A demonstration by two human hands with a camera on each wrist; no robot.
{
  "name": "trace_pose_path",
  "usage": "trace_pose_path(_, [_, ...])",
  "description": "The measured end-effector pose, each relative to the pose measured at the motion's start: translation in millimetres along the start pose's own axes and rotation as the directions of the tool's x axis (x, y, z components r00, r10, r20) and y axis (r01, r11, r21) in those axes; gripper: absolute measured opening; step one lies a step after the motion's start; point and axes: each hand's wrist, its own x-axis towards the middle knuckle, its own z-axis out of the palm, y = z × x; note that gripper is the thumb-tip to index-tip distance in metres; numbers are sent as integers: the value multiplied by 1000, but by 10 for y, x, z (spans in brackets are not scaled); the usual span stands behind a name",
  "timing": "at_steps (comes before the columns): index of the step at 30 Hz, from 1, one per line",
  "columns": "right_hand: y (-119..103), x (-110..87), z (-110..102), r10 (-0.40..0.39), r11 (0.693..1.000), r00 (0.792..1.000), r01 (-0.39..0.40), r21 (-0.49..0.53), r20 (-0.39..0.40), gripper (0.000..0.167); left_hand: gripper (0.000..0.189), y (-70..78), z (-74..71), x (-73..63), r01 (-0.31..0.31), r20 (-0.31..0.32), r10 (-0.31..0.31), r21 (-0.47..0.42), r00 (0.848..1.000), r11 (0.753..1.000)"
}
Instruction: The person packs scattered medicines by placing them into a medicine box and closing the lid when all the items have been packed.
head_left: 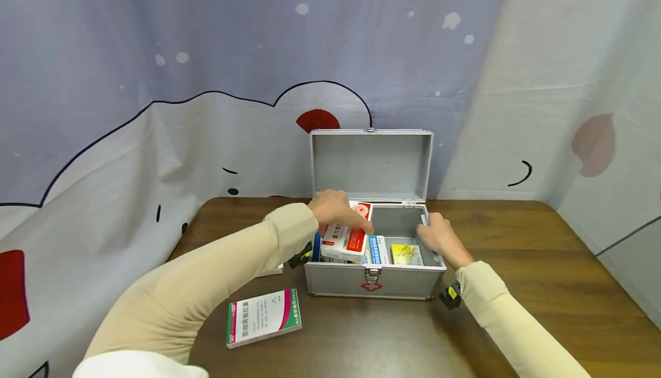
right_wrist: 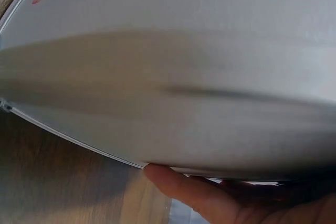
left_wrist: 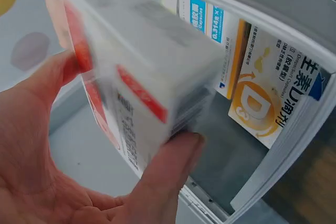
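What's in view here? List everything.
Table: 1, brown, centre.
Backdrop: 1, blue and white, behind.
Metal case: 1, silver, open on table.
Held box: 1, red-white, over case.
Middle box: at least 1, blue-white, in case.
Right box: 1, yellow-white, in case.
Flat box: 1, white, green, magenta; table front.
Narrow pack: 1, blue, case's left end.
Covered pack: 1, white, beside case.
Wrist devices: 2, black, wrists.
Sleeves: 2, beige, arms.
Left hand: 1, on held box.
Right hand: 1, on case wall.

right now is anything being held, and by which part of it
The left hand holds a red-and-white box, pinched at its edges between thumb and fingers. The right hand grips the open metal case by its right rim.
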Motion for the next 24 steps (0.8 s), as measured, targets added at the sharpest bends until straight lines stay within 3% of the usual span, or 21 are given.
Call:
trace_pose_path(9, [2, 8, -1, -2, 1000, 1000, 2, 3, -2, 14, 66, 77, 116, 198, 80, 59, -76, -73, 995, 994])
trace_pose_path(17, [16, -13, 8, 3, 1000, 1000, -3, 7, -19, 12, 88, 102, 197, 308, 133, 142, -132, 0, 981, 991])
trace_pose_path(22, [22, -7, 3, 2, 1000, 1000, -2, 8, -14, 13, 91, 148, 197, 402, 119, 261, -118, 11, 958, 993])
trace_pose_path(24, [18, -8, 6, 2, 1000, 1000, -2, 8, -12, 13, 91, 172, 202, 441, 112, 330, -105, -1, 938, 994])
